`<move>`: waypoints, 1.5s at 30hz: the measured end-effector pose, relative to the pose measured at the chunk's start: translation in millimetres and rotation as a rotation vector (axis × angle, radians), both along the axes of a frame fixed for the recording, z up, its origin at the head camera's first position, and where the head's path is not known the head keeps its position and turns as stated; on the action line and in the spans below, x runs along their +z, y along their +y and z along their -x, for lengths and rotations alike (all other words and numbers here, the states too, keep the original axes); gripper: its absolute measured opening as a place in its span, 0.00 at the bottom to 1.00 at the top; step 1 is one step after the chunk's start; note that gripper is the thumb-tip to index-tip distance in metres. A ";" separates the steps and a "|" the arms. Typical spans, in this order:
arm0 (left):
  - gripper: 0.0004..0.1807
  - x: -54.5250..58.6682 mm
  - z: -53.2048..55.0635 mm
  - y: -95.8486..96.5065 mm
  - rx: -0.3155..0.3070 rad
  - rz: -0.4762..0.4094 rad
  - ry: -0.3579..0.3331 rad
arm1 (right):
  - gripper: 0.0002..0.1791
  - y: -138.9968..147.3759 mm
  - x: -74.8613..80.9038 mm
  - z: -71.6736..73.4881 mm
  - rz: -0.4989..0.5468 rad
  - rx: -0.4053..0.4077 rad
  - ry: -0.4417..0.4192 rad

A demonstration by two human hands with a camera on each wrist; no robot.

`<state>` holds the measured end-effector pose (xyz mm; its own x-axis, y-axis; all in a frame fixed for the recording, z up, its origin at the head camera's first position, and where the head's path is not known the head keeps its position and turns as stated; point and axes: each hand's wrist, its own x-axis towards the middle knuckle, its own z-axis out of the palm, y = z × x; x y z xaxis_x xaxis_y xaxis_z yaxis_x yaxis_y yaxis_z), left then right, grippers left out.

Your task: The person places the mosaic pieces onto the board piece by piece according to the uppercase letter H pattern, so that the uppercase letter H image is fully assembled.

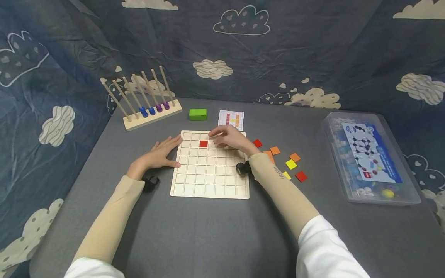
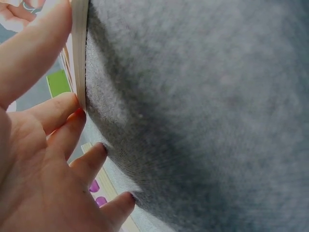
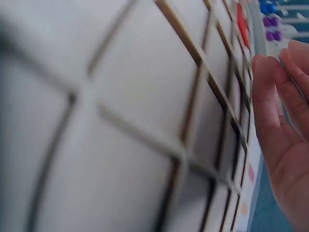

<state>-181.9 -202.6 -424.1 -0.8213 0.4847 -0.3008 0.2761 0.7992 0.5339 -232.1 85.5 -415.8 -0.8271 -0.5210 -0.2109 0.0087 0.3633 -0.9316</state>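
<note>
A wooden grid board (image 1: 209, 179) lies on the grey table, with one red square tile (image 1: 203, 144) in its upper part. My left hand (image 1: 160, 155) rests at the board's left edge, fingers spread; in the left wrist view, thumb and fingertips touch the board's side. Over the upper right of the board hovers my right hand (image 1: 231, 138), its fingers loosely bent. In the right wrist view these fingers (image 3: 264, 96) show no tile between them. Just behind the board lies a printed pattern card (image 1: 237, 116), partly covered by the right hand.
Loose red, orange and yellow tiles (image 1: 291, 164) lie right of the board, some behind the right forearm. A peg stand (image 1: 153, 116) with blue and purple beads and a green block (image 1: 197, 114) stand behind. A lidded plastic box (image 1: 338, 162) is at far right.
</note>
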 end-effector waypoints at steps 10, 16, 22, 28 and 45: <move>0.52 0.2 -0.8 0.0 -0.006 0.002 0.006 | 0.16 83.9 4.0 14.8 0.065 -0.047 -0.088; 0.52 -0.1 -0.5 0.0 -0.004 0.007 0.008 | 0.17 124.4 -2.4 18.4 -0.016 -0.120 -0.100; 0.52 -0.8 0.0 0.1 0.000 0.006 0.011 | 0.18 142.8 -5.3 17.0 -0.080 -0.117 -0.048; 0.52 -2.3 0.0 -0.2 0.001 0.007 0.013 | 0.18 142.9 -5.2 14.1 -0.167 -0.105 -0.002; 0.53 -2.5 0.5 -0.9 0.001 -0.007 0.006 | 0.13 125.7 -10.4 11.8 -0.353 -0.096 0.114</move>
<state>-182.4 -203.5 -426.6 -0.8233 0.4863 -0.2927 0.2785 0.7955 0.5381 -243.9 211.2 -426.2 -0.8971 -0.3515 -0.2676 -0.0377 0.6644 -0.7464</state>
